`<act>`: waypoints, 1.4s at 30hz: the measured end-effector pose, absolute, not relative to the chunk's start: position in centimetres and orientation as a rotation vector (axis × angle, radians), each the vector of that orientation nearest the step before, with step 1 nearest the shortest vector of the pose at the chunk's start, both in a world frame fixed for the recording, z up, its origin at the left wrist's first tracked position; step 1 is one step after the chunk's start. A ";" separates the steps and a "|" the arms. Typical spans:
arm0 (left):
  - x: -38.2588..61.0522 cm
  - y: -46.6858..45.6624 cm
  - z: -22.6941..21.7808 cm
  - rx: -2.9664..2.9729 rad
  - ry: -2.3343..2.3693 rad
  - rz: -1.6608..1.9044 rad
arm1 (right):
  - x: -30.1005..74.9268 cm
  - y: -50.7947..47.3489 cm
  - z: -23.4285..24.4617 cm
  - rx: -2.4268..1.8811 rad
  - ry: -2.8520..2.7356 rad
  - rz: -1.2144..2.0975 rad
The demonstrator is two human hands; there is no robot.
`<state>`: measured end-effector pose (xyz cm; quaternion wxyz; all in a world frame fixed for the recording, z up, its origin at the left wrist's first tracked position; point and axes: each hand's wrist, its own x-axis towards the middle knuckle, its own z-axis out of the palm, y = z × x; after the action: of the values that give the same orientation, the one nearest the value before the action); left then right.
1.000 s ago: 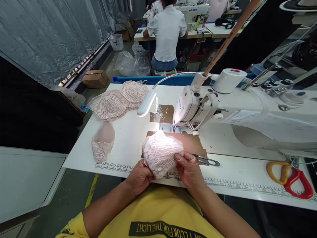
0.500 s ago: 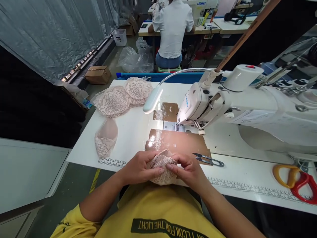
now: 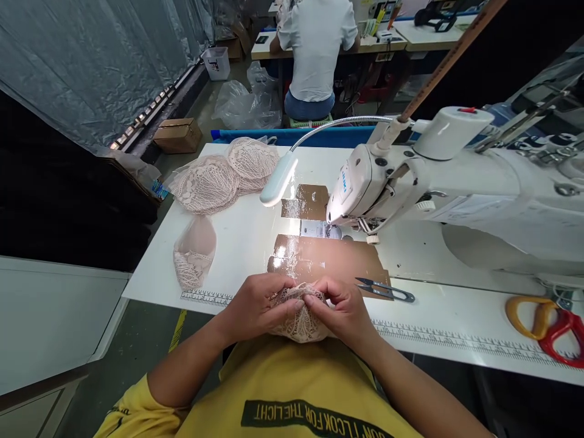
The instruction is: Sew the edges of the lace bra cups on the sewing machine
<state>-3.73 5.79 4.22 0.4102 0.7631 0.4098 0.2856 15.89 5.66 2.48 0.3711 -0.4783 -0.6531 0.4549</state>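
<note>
Between my hands, at the table's front edge, is a beige lace bra cup [image 3: 302, 325]. My left hand [image 3: 267, 304] pinches its upper left edge between thumb and fingers. On the opposite side, my right hand [image 3: 340, 307] is closed on the upper right edge, with the two thumbs almost meeting over the lace. Part of the cup is hidden under my fingers. A single lace cup [image 3: 195, 252] lies to the left on the table, and behind it is a pile of lace cups [image 3: 207, 182]. Thread snips [image 3: 385, 290] lie just right of my right hand.
A white sewing machine [image 3: 365, 182] takes up the table's right side, with a lamp [image 3: 278, 179] on a bent neck. Brown taped sheets [image 3: 328, 258] lie around the needle plate. Scissors [image 3: 545, 325] rest at far right. A seated person [image 3: 314, 55] works beyond the table.
My thumbs have come closer together, and the cup's upper edge, which stood up in a point, is now gathered lower between my fingers. The camera view has shifted slightly.
</note>
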 end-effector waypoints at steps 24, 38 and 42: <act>-2.1 5.8 2.8 1.674 0.924 0.701 | 17.4 6.1 2.5 -1.182 -1.819 1.172; -1.8 6.5 2.4 1.420 0.883 0.636 | 18.5 6.7 2.8 -1.154 -1.806 1.389; -1.8 7.0 2.4 1.219 0.774 0.586 | 18.6 6.7 2.7 -1.104 -1.606 1.606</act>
<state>-1.80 7.04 2.43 0.7114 0.5498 0.3491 0.2641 18.63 6.65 2.73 0.3033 -0.4166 -0.6059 0.6061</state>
